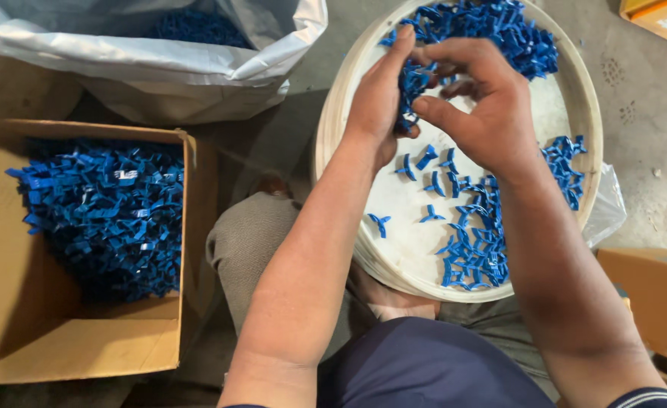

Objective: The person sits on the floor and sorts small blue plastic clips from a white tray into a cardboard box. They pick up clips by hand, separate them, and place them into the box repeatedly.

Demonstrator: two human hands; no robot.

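A round white tray rests on my lap, holding many small blue plastic clip parts heaped at its far side and scattered along its right side. My left hand cups a bunch of the blue parts over the tray's middle. My right hand meets it from the right, thumb and fingers pinching at the same bunch. A few single blue pieces lie on the white surface just below both hands.
An open cardboard box on my left holds a heap of the same blue parts. A white plastic sack with more blue parts sits behind it. Another cardboard box is at right, on a concrete floor.
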